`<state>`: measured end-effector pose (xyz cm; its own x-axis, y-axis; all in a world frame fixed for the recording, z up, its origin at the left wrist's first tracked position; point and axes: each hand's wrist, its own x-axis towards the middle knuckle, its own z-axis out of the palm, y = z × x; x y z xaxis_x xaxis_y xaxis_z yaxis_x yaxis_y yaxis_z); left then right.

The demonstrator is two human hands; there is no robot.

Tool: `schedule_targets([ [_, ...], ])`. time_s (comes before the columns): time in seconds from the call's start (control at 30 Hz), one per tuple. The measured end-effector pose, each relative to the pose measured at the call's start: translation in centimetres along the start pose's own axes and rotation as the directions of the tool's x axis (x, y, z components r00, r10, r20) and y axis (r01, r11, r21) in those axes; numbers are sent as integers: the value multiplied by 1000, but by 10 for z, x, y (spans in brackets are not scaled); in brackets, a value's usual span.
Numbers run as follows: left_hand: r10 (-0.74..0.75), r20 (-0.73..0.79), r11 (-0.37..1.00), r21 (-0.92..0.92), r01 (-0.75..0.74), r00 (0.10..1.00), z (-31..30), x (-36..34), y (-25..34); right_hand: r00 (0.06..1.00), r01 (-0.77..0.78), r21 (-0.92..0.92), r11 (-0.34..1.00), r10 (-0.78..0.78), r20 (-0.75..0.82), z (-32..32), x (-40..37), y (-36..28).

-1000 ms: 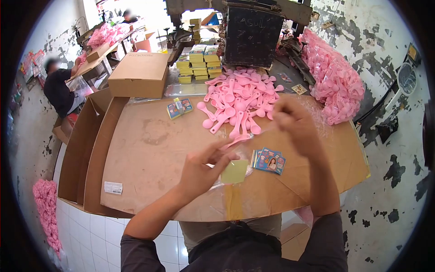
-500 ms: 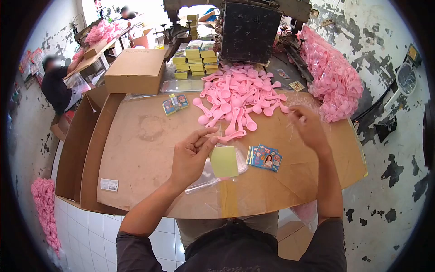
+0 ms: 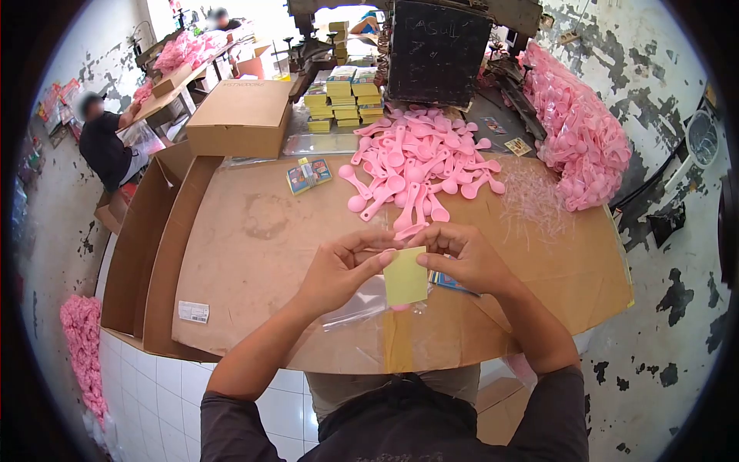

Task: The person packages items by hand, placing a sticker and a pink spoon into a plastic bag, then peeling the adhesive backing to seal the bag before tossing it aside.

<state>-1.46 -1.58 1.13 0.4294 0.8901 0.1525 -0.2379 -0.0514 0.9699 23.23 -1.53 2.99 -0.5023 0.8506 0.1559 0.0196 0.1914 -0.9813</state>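
Counter (image 3: pixel 254 269): was topped with cardboard.
Spoon heap (image 3: pixel 419 158): lay loose and pink at the far middle.
Box (image 3: pixel 239 127): stood shut at the far left.
Left hand (image 3: pixel 346 269): pinched the yellow card (image 3: pixel 406 279) by its upper left corner in a thumb-and-finger grip.
Right hand (image 3: pixel 466 262): pinched the upper right edge in a like grip.
Clear plastic (image 3: pixel 354 306): lay left of the yellow card.
Banded pack (image 3: pixel 309 175): lay left of the spoon heap.
Yellow card: was held between both hands, above the counter, just short of the spoon heap.
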Motion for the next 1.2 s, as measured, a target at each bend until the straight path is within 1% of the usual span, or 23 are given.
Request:
schedule_targets([
  [0.03, -18, -8, 1000, 25, 18, 1000, 0, 0, -2, 1000, 14, 27, 1000, -13, -9, 0, 0, 2],
  [0.13, -61, -38, 994, 92, 64, 997, -3, -1, -8, 999, 13, -9, 1000, -13, -45, -3, -1, 7],
  [0.2, -71, -71, 989, 126, 79, 995, -4, -1, -11, 996, -23, 6, 1000, 24, -83, -3, -2, 8],
  [0.23, -45, -60, 993, 109, 51, 997, -4, -1, -11, 994, -40, 13, 999, 41, -101, -3, -2, 8],
  [0.3, 9, -43, 997, 71, -6, 999, -3, 0, -12, 995, -46, 76, 996, 52, -82, -6, -2, 11],
  [0.33, 6, -35, 994, 109, -3, 999, -4, -1, -12, 996, -49, 107, 993, 57, -72, -7, -1, 12],
  [0.43, 11, 4, 978, 208, -11, 1000, -11, -3, -12, 999, -3, 109, 994, 8, -46, -9, -1, 11],
  [0.5, 25, 51, 969, 243, -36, 998, -14, -2, -12, 999, 21, 77, 997, -18, -40, -12, -1, 17],
  [0.6, 44, 78, 979, 194, -59, 996, -16, -3, -12, 999, 31, 24, 999, -30, -28, -19, -1, 20],
  [0.7, -45, 73, 999, -26, 47, 996, -19, -1, -14, 1000, -13, -6, 1000, 13, -14, -21, -3, 18],
  [0.73, -60, 61, 998, 28, 59, 996, -18, -1, -14, 999, -34, -13, 999, 34, -9, -21, -4, 17],
  [0.83, -100, 36, 982, 165, 93, 994, -15, 0, -17, 1000, 18, 18, 1000, -18, -9, -19, -3, 24],
  [0.9, -118, 38, 967, 230, 106, 992, -13, 1, -18, 1000, 19, -2, 1000, -19, -4, -21, -2, 28],
  [0.93, -118, 40, 967, 230, 106, 992, -13, 1, -18, 1000, 19, -11, 1000, -19, -2, -21, -2, 30],
  [1.03, -111, 42, 969, 225, 99, 993, -13, 2, -18, 998, -58, 73, 996, 56, 26, -22, -2, 31],
  [1.13, -87, 36, 971, 225, 77, 996, -13, 2, -17, 1000, 17, 23, 1000, -17, -4, -14, -1, 23],
  [1.2, -61, 32, 970, 237, 51, 998, -14, 2, -17, 995, -59, -38, 998, 62, 84, -13, -5, 14],
])
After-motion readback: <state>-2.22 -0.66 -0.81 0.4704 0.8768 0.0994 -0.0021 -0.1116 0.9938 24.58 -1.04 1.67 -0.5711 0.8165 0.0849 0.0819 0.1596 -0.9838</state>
